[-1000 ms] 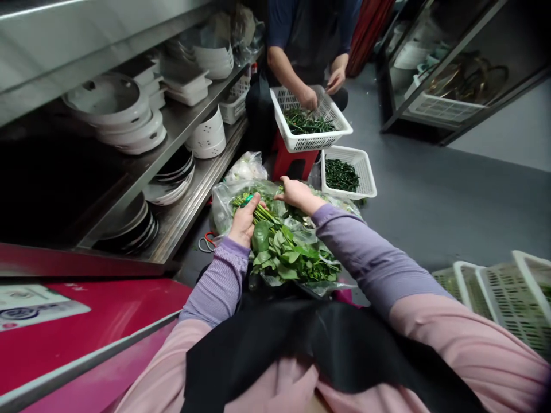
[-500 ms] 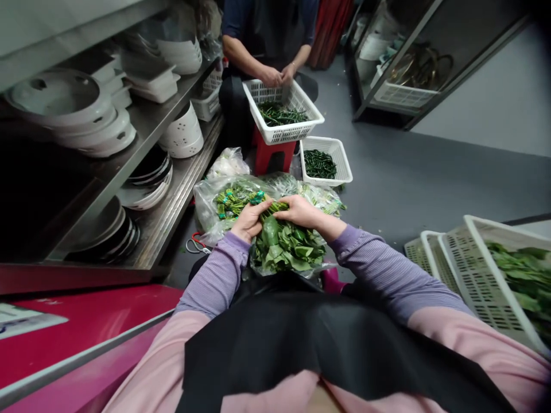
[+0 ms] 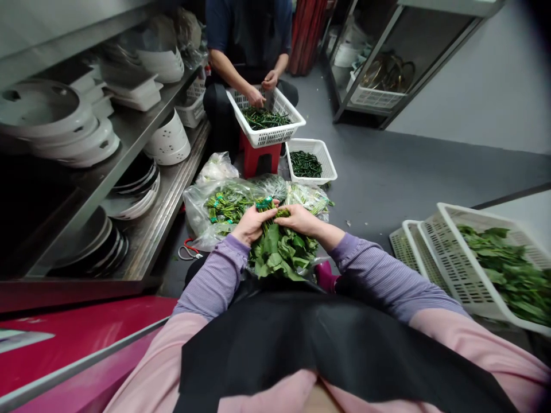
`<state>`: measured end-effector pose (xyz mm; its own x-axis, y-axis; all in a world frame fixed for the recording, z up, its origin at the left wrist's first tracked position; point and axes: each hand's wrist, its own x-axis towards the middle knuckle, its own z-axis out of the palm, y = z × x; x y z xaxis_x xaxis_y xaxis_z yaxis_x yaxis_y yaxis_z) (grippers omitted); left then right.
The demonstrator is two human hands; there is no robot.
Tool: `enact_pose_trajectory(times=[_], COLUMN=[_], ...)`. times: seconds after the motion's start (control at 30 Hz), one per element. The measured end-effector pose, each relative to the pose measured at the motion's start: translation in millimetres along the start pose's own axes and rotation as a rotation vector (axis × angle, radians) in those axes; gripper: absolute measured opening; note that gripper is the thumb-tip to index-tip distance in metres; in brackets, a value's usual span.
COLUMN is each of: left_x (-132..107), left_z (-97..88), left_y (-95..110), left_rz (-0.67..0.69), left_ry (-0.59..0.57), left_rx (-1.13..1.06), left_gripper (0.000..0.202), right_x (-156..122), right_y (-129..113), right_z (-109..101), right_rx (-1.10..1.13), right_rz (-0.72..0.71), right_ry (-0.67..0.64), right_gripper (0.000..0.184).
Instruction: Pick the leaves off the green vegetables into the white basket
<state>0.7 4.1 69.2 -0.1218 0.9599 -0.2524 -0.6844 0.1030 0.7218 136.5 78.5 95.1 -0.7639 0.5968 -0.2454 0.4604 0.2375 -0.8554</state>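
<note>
A bunch of leafy greens [image 3: 282, 252] hangs leaves toward me over my lap, its stems bound by a green tie [image 3: 264, 203]. My left hand [image 3: 253, 222] is closed around the stems just below the tie. At the right side of the same stems, my right hand [image 3: 299, 219] is closed with thumb and fingers pinching some of them. Beyond my hands a clear plastic bag [image 3: 196, 202] lies on the floor with more tied bunches [image 3: 226, 207] in it. Scissors with red on the handle [image 3: 188, 249] rest left of the bag.
Across from me a person's hands [image 3: 258, 98] work over a white basket [image 3: 275, 136] of green chillies on a red stool [image 3: 260, 159]. Another chilli basket [image 3: 329, 163] stands on the floor. A basket of leaves [image 3: 467, 275] is at right; dish shelves [image 3: 172, 198] stand left.
My view has shifted slightly to the right. The tie end of the bunch now stands clear above my left hand. The other person's hands have moved apart, one down into the basket.
</note>
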Motion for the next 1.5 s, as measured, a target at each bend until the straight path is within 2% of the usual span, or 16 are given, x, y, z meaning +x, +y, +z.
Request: enact_pose_trajectory(times=[0.13,0.23,0.3,0.4,0.47,0.57,0.63,0.7,0.77,0.93,1.13,1.2,1.3,1.37,1.4,1.5], left_x=[1,0,-1,-2,0,3,3,0,-4,-8,-12,-14,-17,-21,-23,-28], left_z=[-1.1,0.1,0.5,-4.7,-12.3,-19.7,-15.5,-4.2,9.1,24.1,16.0,12.6,7.7,6.0,5.9,7.1], left_y=[-2,-3,-2,9,19,28,22,9,-6,-20,-4,0,5,9,10,11], left_rz=[-0.021,0.061,0.062,-0.044,-0.05,0.039,0.049,0.019,-0.014,0.003,0.057,0.064,0.07,0.069,0.063,0.061], left_ry=[-0.088,-0.061,-0.076,-0.135,-0.045,0.172,0.152,0.018,-0.083,0.021,0.025,0.042,0.085,0.054,0.02,-0.071], left_rx=[0.118,0.268,0.346,0.442,0.445,0.389,0.42,0.449,0.414,0.198,0.03,0.034,0.049,0.074,0.085,0.101], left_gripper=[0.042,0.036,0.034,0.032,0.032,0.033,0.033,0.034,0.035,0.038,0.028,0.027,0.027,0.028,0.028,0.029], right_x=[-3,-6,-10,-19,-27,-37,-42,-42,-37,-15,-9,-15,-31,-45,-51,-64], right_y=[0,-3,-5,-4,1,10,12,9,0,-26,-37,-35,-29,-26,-26,-25], right_z=[-12,-26,-33,-42,-50,-62,-66,-65,-59,-36,-35,-41,-49,-50,-49,-43], right_rx=[-0.243,-0.412,-0.417,-0.4,-0.364,-0.161,-0.018,0.017,-0.068,-0.447,-0.294,-0.279,-0.413,-0.538,-0.578,-0.577], right_rz=[-0.022,0.0,0.05,0.111,0.162,0.267,0.299,0.277,0.232,0.156,0.16,0.107,-0.004,-0.028,-0.032,-0.06], right_ry=[0.007,0.024,-0.021,-0.142,-0.191,-0.172,-0.148,-0.156,-0.193,-0.19,-0.207,-0.165,0.146,0.298,0.294,0.128], right_gripper=[0.029,0.026,0.024,0.021,0.02,0.026,0.033,0.034,0.031,0.021,0.03,0.034,0.039,0.029,0.024,0.018])
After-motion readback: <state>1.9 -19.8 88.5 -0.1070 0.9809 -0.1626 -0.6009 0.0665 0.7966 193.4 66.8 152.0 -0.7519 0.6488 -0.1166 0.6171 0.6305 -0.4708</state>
